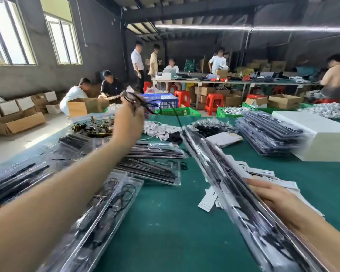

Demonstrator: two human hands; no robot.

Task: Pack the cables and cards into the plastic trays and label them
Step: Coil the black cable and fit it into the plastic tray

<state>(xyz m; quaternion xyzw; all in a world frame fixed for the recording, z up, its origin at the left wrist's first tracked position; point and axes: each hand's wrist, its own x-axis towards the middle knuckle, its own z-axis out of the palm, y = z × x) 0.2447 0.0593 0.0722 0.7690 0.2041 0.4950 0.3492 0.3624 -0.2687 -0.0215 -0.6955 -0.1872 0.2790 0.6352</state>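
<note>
We note the left hand point(129, 122), raised at frame centre, gripping a black cable point(145, 104). The right hand point(273, 197), lower right, grasps a long clear plastic tray point(220, 169) above the green table point(165, 213).

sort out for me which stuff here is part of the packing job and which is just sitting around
Part of the job:
- cable, held up by the left hand
- long clear tray, gripped by the right hand
- white cards
- stack of filled trays

Just lying about:
- white box
- blue crate
- red stools
</note>
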